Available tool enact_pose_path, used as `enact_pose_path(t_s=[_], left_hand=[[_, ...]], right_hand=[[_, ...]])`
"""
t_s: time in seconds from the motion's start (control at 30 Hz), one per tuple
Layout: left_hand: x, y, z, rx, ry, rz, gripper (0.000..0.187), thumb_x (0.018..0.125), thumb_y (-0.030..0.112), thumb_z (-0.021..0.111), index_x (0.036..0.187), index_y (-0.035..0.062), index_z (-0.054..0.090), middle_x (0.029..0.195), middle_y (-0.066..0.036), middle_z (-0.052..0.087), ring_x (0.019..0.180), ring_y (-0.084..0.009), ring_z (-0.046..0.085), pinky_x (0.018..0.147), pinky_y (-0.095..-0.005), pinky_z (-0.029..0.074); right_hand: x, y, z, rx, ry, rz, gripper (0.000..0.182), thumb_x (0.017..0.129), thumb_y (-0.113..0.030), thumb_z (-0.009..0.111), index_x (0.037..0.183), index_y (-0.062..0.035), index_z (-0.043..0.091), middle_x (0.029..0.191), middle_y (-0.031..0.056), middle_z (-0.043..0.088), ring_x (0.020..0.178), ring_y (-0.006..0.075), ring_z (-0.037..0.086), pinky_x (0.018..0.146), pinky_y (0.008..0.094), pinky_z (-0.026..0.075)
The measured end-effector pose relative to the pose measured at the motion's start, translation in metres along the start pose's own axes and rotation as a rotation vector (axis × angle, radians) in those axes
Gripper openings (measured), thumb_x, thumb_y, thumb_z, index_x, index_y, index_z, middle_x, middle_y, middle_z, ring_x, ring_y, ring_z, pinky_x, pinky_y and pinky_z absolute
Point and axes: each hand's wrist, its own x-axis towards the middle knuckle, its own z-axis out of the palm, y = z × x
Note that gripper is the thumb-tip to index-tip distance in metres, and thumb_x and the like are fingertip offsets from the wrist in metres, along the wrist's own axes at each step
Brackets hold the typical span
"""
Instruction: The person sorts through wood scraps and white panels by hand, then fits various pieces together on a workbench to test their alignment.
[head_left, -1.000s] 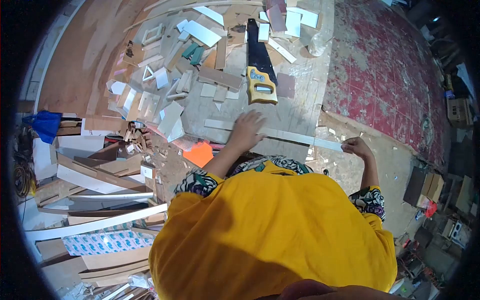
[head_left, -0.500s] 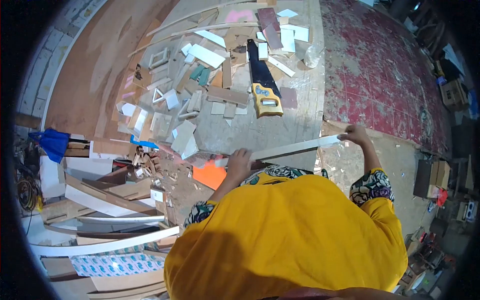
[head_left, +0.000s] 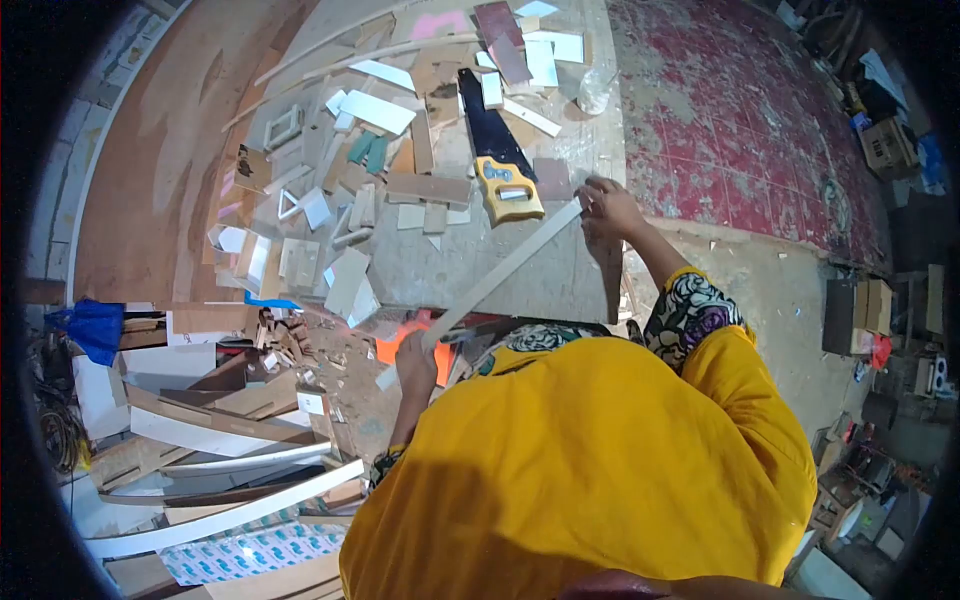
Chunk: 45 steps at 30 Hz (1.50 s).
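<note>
A long pale strip slants across the front edge of the workbench. Near its lower end, my left hand is closed round it, just off the bench edge. My right hand grips the upper end, over the bench's right side. Beyond the strip lies a handsaw with a yellow handle and a black blade, its handle toward me. Wood offcuts in white, brown and green are scattered left of the saw. Something orange shows beside my left hand, below the bench.
Long curved boards are stacked on the lower left, with a blue cloth or bag above them. Red worn flooring extends on the right. Cardboard boxes stand at the far right. A clear plastic item rests near the bench's right edge.
The strip has tilted from nearly level to a steep slant. My right hand has moved left and up over the bench; my left hand has moved down and left.
</note>
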Motion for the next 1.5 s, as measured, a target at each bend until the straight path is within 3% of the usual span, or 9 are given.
enact_pose_path(t_s=[0.2, 0.57, 0.77, 0.93, 1.07, 1.13, 1.23, 1.37, 1.5], left_hand=[[0.025, 0.009, -0.004, 0.088, 0.039, 0.046, 0.037, 0.076, 0.011, 0.063, 0.11, -0.0004, 0.053, 0.103, -0.022, 0.056, 0.096, -0.0403, 0.052, 0.081, -0.0476, 0.042], [0.047, 0.034, 0.01, 0.143, 0.053, 0.028, 0.038, 0.074, 0.017, 0.065, 0.109, 0.0048, 0.057, 0.11, -0.016, 0.055, 0.106, -0.0353, 0.048, 0.091, -0.0473, 0.036], [0.109, 0.12, 0.051, 0.005, -0.004, 0.232, 0.044, 0.07, 0.015, 0.068, 0.112, 0.0049, 0.057, 0.112, -0.014, 0.055, 0.106, -0.0332, 0.05, 0.093, -0.0427, 0.037], [0.153, 0.165, 0.081, -0.007, -0.037, 0.242, 0.042, 0.071, 0.018, 0.07, 0.111, 0.0076, 0.06, 0.105, -0.011, 0.057, 0.1, -0.0292, 0.052, 0.087, -0.0388, 0.042], [0.158, 0.164, 0.092, -0.047, -0.018, 0.22, 0.037, 0.072, 0.019, 0.07, 0.107, 0.0086, 0.062, 0.096, -0.01, 0.058, 0.094, -0.0275, 0.054, 0.082, -0.0372, 0.044], [0.157, 0.162, 0.094, -0.08, -0.008, 0.205, 0.037, 0.072, 0.019, 0.07, 0.106, 0.0082, 0.062, 0.096, -0.01, 0.058, 0.094, -0.0281, 0.054, 0.083, -0.0373, 0.044], [0.155, 0.162, 0.097, -0.124, 0.033, 0.187, 0.035, 0.072, 0.019, 0.071, 0.104, 0.0071, 0.062, 0.097, -0.011, 0.059, 0.094, -0.0293, 0.054, 0.084, -0.0376, 0.044], [0.153, 0.158, 0.101, -0.154, 0.062, 0.147, 0.033, 0.072, 0.02, 0.071, 0.099, 0.0051, 0.06, 0.099, -0.012, 0.059, 0.095, -0.0316, 0.054, 0.085, -0.0387, 0.043], [0.153, 0.159, 0.1, -0.152, 0.055, 0.147, 0.033, 0.071, 0.02, 0.072, 0.097, 0.0044, 0.059, 0.099, -0.013, 0.059, 0.095, -0.0325, 0.054, 0.085, -0.0394, 0.043]], right_hand=[[0.014, 0.012, 0.005, 0.154, 0.218, 0.138, 0.034, 0.072, -0.014, 0.063, 0.105, -0.0068, 0.062, 0.111, 0.0167, 0.059, 0.095, 0.0345, 0.059, 0.08, 0.0386, 0.05], [0.019, 0.045, -0.018, 0.145, -0.001, -0.018, 0.034, 0.07, -0.013, 0.068, 0.104, -0.0143, 0.068, 0.104, 0.0097, 0.062, 0.096, 0.0291, 0.059, 0.083, 0.0364, 0.049], [0.023, 0.041, -0.031, 0.151, -0.059, -0.007, 0.034, 0.067, -0.015, 0.072, 0.1, -0.0171, 0.069, 0.103, 0.007, 0.062, 0.094, 0.0271, 0.059, 0.08, 0.0364, 0.049], [0.023, 0.04, -0.032, 0.125, -0.085, 0.047, 0.037, 0.067, -0.015, 0.072, 0.104, -0.0202, 0.067, 0.103, 0.007, 0.061, 0.096, 0.0259, 0.059, 0.08, 0.0357, 0.049], [0.016, 0.062, -0.028, 0.26, -0.031, 0.092, 0.039, 0.068, -0.016, 0.072, 0.106, -0.0171, 0.066, 0.099, 0.009, 0.063, 0.092, 0.0256, 0.061, 0.078, 0.0353, 0.05], [0.012, 0.071, -0.028, 0.428, 0.047, 0.255, 0.037, 0.068, -0.014, 0.071, 0.105, -0.012, 0.066, 0.093, 0.0109, 0.064, 0.083, 0.0262, 0.064, 0.074, 0.0346, 0.051], [0.012, 0.064, -0.029, 0.288, 0.108, 0.311, 0.035, 0.069, -0.012, 0.069, 0.103, -0.0086, 0.066, 0.089, 0.0119, 0.065, 0.076, 0.0262, 0.065, 0.07, 0.034, 0.051], [0.03, 0.005, -0.016, 0.437, 0.076, 0.019, 0.027, 0.071, -0.016, 0.069, 0.096, -0.0085, 0.067, 0.088, 0.0113, 0.064, 0.08, 0.0273, 0.063, 0.072, 0.036, 0.05], [0.053, -0.059, -0.003, 0.305, -0.024, -0.282, 0.037, 0.07, -0.022, 0.07, 0.104, -0.0116, 0.063, 0.104, 0.0085, 0.058, 0.097, 0.0302, 0.055, 0.08, 0.039, 0.048]])
